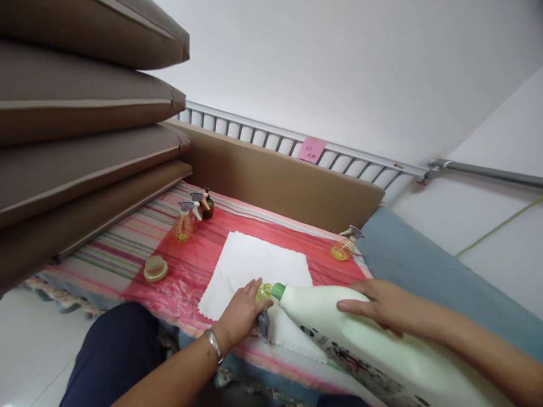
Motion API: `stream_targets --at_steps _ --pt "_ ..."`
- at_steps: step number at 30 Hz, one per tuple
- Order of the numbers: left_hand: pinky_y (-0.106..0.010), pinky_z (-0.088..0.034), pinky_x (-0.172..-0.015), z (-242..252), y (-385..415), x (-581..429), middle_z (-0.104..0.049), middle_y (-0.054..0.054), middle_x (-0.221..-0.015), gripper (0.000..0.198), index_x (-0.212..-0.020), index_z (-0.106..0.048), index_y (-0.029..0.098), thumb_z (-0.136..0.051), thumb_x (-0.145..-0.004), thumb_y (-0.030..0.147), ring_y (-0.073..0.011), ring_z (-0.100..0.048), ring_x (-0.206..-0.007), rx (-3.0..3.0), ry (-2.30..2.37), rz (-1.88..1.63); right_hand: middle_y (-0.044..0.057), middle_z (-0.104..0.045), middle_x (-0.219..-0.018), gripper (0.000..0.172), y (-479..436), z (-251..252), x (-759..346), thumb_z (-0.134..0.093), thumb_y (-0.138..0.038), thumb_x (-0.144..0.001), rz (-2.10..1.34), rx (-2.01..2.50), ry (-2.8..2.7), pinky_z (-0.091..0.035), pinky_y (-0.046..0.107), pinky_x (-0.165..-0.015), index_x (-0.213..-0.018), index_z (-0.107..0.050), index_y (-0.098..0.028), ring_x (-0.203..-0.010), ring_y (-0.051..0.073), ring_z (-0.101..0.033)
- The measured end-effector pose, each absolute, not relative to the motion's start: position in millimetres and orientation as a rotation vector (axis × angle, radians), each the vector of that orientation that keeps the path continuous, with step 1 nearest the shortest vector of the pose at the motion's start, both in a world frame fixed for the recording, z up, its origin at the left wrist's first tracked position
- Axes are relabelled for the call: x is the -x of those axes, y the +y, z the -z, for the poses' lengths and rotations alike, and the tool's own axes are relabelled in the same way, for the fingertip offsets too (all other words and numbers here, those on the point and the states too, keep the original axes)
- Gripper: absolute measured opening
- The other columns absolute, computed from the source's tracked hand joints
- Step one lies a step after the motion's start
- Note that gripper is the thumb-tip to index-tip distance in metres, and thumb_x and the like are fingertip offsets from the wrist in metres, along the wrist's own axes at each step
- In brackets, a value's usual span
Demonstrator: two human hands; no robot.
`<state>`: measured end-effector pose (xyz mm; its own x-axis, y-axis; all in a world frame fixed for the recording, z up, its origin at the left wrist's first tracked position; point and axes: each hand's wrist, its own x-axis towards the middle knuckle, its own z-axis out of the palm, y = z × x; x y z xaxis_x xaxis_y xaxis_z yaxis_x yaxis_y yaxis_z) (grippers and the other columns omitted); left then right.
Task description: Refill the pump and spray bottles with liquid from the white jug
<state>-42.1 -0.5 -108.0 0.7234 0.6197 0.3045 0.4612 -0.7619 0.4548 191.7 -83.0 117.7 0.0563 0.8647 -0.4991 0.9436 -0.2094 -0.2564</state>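
My left hand (pixel 241 311) grips a small clear bottle (pixel 265 291) with yellow liquid, standing over a white cloth (pixel 263 257). Under that hand shows a grey spray head (pixel 263 325); whether the hand holds it or it lies on the cloth, I cannot tell. My right hand (pixel 373 305) is wrapped over a large pale-green jug (pixel 339 316), tipped steeply to the left. Its green spout (pixel 278 291) meets the small bottle's mouth. The jug's underside and the right fingers beneath it are partly hidden.
Left on the red plastic sheet (pixel 190 277) stand an amber-tinted spray bottle (pixel 183 227), a dark spray bottle (pixel 207 206) and a pale-green cap (pixel 155 268). Another spray bottle (pixel 343 247) is at right. Brown cushions (pixel 85 124) tower at left; a brown board (pixel 271 175) closes the back.
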Motion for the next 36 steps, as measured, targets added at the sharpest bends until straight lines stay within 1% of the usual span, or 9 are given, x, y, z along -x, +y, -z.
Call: stream_targets --at_steps 3,9,15,20,24,29,36 --pt "-0.047 -0.036 -0.101 109.3 -0.3 41.6 -0.028 -0.01 -0.149 0.049 -0.123 -0.053 0.033 -0.056 -0.08 0.01 -0.0316 -0.031 -0.132 -2.585 0.843 -0.641 0.0 -0.05 -0.06 0.049 -83.3 -119.8 -189.5 -0.047 -0.062 -0.078 0.858 -2.191 1.893 -0.036 0.021 -0.036 -0.081 -0.057 -0.014 -0.044 0.011 -0.046" --pt "-0.047 -0.035 -0.101 110.3 -0.6 40.9 -0.028 -0.011 -0.148 0.045 -0.122 -0.054 0.033 -0.054 -0.083 0.011 -0.0311 -0.031 -0.132 -2.583 0.849 -0.656 0.001 -0.049 -0.057 0.048 -83.8 -121.0 -189.7 -0.047 -0.058 -0.079 0.883 -2.182 1.901 -0.036 0.021 -0.037 -0.083 -0.057 -0.012 -0.045 0.012 -0.047" --pt "-0.047 -0.036 -0.1 109.3 -0.7 41.4 -0.028 -0.011 -0.149 0.045 -0.122 -0.054 0.032 -0.056 -0.082 0.012 -0.0329 -0.031 -0.132 -2.589 0.85 -0.63 0.0 -0.049 -0.056 0.047 -82.0 -119.9 -191.0 -0.048 -0.06 -0.079 0.878 -2.181 1.896 -0.036 0.021 -0.037 -0.082 -0.057 -0.014 -0.043 0.012 -0.046" --pt "-0.048 -0.036 -0.101 109.2 -1.5 41.2 -0.027 -0.009 -0.149 0.047 -0.123 -0.054 0.033 -0.056 -0.081 0.012 -0.032 -0.03 -0.132 -2.579 0.849 -0.631 0.0 -0.049 -0.055 0.047 -80.6 -119.1 -192.0 -0.048 -0.061 -0.078 0.874 -2.186 1.875 -0.037 0.023 -0.038 -0.079 -0.056 -0.014 -0.043 0.012 -0.046" --pt "-0.047 -0.036 -0.101 108.6 -1.3 41.3 -0.028 -0.008 -0.149 0.044 -0.122 -0.054 0.033 -0.053 -0.083 0.013 -0.0309 -0.03 -0.133 -2.571 0.854 -0.636 0.0 -0.049 -0.055 0.046 -80.7 -119.9 -191.3 -0.049 -0.06 -0.078 0.874 -2.186 1.879 -0.037 0.023 -0.038 -0.079 -0.056 -0.014 -0.042 0.012 -0.046" --pt "-0.047 -0.036 -0.101 108.7 -0.3 41.2 -0.027 -0.008 -0.15 0.045 -0.122 -0.054 0.033 -0.054 -0.082 0.013 -0.031 -0.03 -0.133 -2.567 0.851 -0.622 -0.002 -0.048 -0.053 0.047 -82.3 -121.2 -190.5 -0.049 -0.061 -0.078 0.884 -2.192 1.883 -0.036 0.023 -0.038 -0.077 -0.056 -0.015 -0.041 0.011 -0.043" --pt "-0.047 -0.034 -0.102 109.8 -0.3 41.2 -0.026 -0.009 -0.15 0.046 -0.123 -0.053 0.034 -0.055 -0.082 0.013 -0.031 -0.029 -0.133 -2.572 0.841 -0.623 -0.001 -0.048 -0.054 0.047 -81.9 -120.8 -190.9 -0.05 -0.062 -0.077 0.876 -2.205 1.874 -0.035 0.022 -0.038 -0.078 -0.056 -0.015 -0.041 0.011 -0.044"
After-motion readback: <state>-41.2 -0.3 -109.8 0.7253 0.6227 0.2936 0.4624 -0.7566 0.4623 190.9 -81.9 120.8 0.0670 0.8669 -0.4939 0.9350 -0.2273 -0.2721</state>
